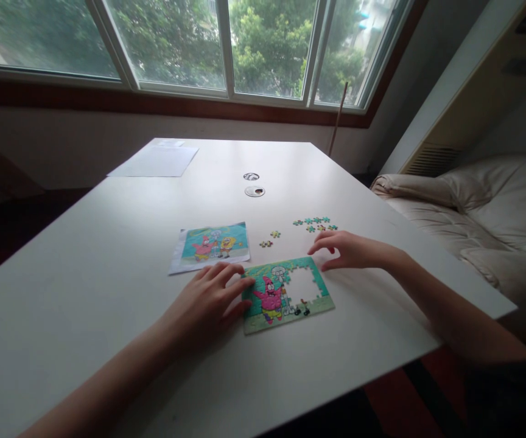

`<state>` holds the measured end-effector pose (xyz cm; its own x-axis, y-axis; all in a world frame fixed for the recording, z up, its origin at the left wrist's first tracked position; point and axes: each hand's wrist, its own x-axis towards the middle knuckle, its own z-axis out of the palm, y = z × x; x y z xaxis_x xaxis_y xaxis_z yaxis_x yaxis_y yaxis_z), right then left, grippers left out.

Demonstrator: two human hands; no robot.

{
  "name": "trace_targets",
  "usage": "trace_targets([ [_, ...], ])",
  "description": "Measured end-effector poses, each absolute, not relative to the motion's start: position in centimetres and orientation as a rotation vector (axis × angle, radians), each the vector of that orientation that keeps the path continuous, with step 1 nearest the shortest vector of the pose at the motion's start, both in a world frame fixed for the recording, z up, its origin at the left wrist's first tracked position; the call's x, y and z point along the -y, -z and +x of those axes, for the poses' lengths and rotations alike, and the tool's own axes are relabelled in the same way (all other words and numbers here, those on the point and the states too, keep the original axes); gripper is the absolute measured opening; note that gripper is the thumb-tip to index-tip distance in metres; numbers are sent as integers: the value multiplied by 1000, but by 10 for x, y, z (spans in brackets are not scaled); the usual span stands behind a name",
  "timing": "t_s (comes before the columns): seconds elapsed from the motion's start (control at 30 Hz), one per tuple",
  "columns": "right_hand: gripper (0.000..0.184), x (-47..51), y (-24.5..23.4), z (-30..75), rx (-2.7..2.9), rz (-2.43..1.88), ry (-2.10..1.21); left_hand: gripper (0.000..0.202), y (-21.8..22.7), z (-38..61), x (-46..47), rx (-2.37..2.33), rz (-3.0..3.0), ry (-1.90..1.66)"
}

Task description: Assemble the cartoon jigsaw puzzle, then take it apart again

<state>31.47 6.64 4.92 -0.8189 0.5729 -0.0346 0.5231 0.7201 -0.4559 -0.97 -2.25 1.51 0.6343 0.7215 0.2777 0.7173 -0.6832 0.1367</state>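
A small cartoon jigsaw puzzle (263, 316) lies on the white table (84, 274), with a gap left in its right half. My left hand (208, 301) rests flat on the table, fingers stretched out and touching the puzzle's left edge. My right hand (349, 250) hovers by the puzzle's upper right corner, fingers spread, holding nothing. Several loose teal pieces (315, 224) lie just beyond my right hand. Two more loose pieces (270, 238) sit behind the puzzle. A printed reference picture (210, 246) of the same cartoon lies to the left of them.
A sheet of white paper (156, 162) lies at the table's far left. Two small round lids (254, 191) sit mid-table. A cream sofa (486, 213) stands to the right of the table. Windows with trees outside fill the far wall.
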Motion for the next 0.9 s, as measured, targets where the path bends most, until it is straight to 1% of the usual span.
trace_targets([
  [0.13,49,-62,-44,325,2776,-1006,-757,38,-16,-8,26,-1196,2824,-421],
  [0.23,57,-57,-40,325,2748,-1015,-780,40,-15,-10,27,-1194,2817,-421],
  [0.53,53,-47,-30,309,2678,-944,-721,39,-19,-14,26,-1198,2818,-449],
  [0.67,55,-48,-26,308,2689,-891,-683,43,-17,-8,30,-1169,2805,-437],
  [0.8,54,-49,-26,309,2706,-885,-668,40,-16,-2,33,-1131,2807,-399],
  [0.9,58,-48,-27,309,2730,-897,-627,39,-17,-1,33,-1123,2819,-377],
])
